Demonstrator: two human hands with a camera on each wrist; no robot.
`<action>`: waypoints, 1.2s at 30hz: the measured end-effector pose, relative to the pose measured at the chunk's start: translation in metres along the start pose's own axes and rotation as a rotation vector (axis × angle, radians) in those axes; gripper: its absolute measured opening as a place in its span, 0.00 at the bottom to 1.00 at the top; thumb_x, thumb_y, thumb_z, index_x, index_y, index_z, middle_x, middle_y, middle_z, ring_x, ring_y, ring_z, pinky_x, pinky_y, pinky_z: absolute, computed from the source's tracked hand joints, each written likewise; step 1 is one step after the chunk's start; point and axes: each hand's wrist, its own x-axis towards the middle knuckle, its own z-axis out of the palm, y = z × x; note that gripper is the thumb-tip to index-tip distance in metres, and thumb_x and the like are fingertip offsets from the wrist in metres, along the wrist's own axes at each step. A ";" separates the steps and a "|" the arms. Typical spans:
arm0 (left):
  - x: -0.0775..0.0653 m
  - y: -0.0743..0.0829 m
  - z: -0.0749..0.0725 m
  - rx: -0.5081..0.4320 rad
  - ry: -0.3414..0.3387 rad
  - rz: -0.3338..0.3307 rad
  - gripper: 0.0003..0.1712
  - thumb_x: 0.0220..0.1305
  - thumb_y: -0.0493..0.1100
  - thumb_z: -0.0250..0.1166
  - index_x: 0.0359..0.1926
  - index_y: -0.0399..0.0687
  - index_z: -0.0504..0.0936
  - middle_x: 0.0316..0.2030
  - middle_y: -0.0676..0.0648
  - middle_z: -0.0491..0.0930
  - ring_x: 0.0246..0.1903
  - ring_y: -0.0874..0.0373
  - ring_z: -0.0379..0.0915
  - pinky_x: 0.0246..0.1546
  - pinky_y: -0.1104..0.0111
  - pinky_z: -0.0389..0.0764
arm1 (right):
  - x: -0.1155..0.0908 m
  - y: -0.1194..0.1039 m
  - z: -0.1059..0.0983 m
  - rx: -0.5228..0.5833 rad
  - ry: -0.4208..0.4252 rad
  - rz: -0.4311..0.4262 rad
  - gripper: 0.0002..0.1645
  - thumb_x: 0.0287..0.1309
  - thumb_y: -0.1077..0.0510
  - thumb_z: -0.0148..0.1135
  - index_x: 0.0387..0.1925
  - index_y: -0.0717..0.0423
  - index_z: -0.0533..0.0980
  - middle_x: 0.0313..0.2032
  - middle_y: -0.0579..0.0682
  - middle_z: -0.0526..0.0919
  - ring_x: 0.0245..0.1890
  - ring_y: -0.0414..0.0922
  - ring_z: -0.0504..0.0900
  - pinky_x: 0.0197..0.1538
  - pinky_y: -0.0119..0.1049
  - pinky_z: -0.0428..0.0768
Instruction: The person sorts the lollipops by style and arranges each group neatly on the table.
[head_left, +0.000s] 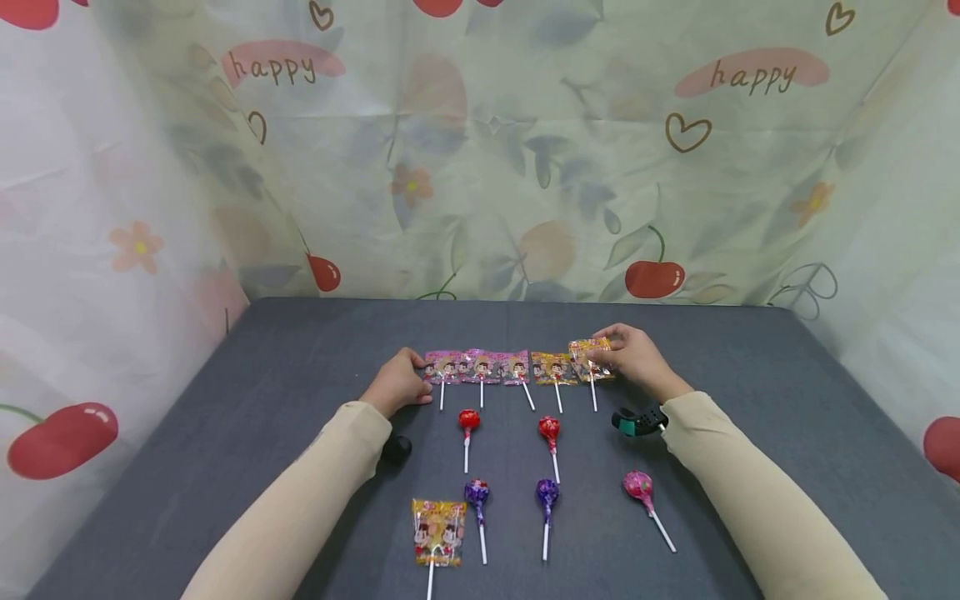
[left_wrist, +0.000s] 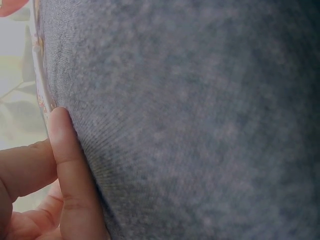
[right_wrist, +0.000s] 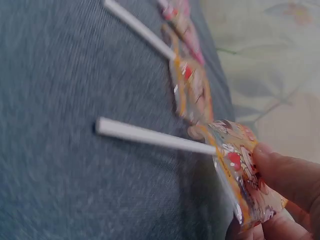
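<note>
The right hand (head_left: 636,358) pinches a yellow packet (right_wrist: 250,177) between thumb and fingers at the right end of the far row, its white stick pointing near. The left hand (head_left: 394,385) has its fingertips at the row's left end, touching the leftmost pink packet (head_left: 442,367); whether they pinch it I cannot tell. Between the hands, two more pink packets (head_left: 480,363) and a second yellow packet (head_left: 553,367) continue the row. Nearer lie two red lollipops (head_left: 469,418), then two purple lollipops (head_left: 547,492), with a pink lollipop (head_left: 638,484) to their right. A third yellow packet (head_left: 438,529) lies at the near left of the dark table (head_left: 300,417). A printed cloth (head_left: 495,200) hangs at the far side.
</note>
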 end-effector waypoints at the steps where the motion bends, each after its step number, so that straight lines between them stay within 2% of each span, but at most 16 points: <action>1: 0.000 0.000 0.000 -0.001 0.000 0.000 0.24 0.61 0.28 0.64 0.54 0.43 0.67 0.41 0.38 0.69 0.21 0.61 0.71 0.20 0.76 0.80 | 0.001 0.001 0.000 -0.016 0.000 0.010 0.26 0.61 0.55 0.65 0.57 0.63 0.70 0.30 0.50 0.80 0.28 0.41 0.75 0.32 0.34 0.74; 5: 0.001 0.000 0.000 -0.001 -0.002 0.002 0.24 0.60 0.28 0.64 0.55 0.43 0.67 0.41 0.39 0.69 0.21 0.61 0.72 0.20 0.76 0.80 | 0.004 0.005 0.001 -0.092 0.003 0.027 0.25 0.61 0.55 0.65 0.56 0.63 0.71 0.33 0.52 0.78 0.28 0.42 0.75 0.30 0.33 0.74; 11: 0.002 -0.001 0.000 0.002 -0.003 0.004 0.24 0.60 0.29 0.64 0.55 0.43 0.66 0.40 0.39 0.69 0.21 0.61 0.72 0.22 0.75 0.81 | 0.005 0.004 0.002 -0.180 0.023 0.038 0.25 0.60 0.54 0.66 0.54 0.64 0.74 0.32 0.53 0.78 0.26 0.42 0.74 0.28 0.32 0.72; 16: 0.001 0.000 0.000 0.003 -0.004 0.000 0.24 0.60 0.29 0.65 0.55 0.43 0.67 0.40 0.39 0.69 0.22 0.61 0.71 0.22 0.76 0.81 | 0.006 0.002 0.001 -0.237 0.031 0.067 0.24 0.59 0.54 0.67 0.53 0.64 0.76 0.37 0.56 0.79 0.31 0.45 0.75 0.30 0.32 0.73; 27: 0.001 0.001 0.000 0.013 -0.007 0.007 0.24 0.60 0.29 0.64 0.55 0.43 0.66 0.40 0.39 0.69 0.22 0.60 0.72 0.22 0.75 0.81 | 0.005 -0.002 0.000 -0.274 0.035 0.120 0.24 0.58 0.53 0.68 0.51 0.64 0.77 0.48 0.62 0.79 0.41 0.50 0.75 0.42 0.42 0.77; 36: 0.002 0.002 0.000 0.007 -0.003 -0.005 0.24 0.60 0.28 0.64 0.55 0.42 0.66 0.39 0.39 0.68 0.21 0.60 0.71 0.22 0.75 0.81 | 0.007 -0.002 0.001 -0.292 0.043 0.117 0.23 0.58 0.53 0.68 0.50 0.64 0.78 0.47 0.62 0.80 0.40 0.50 0.76 0.43 0.42 0.77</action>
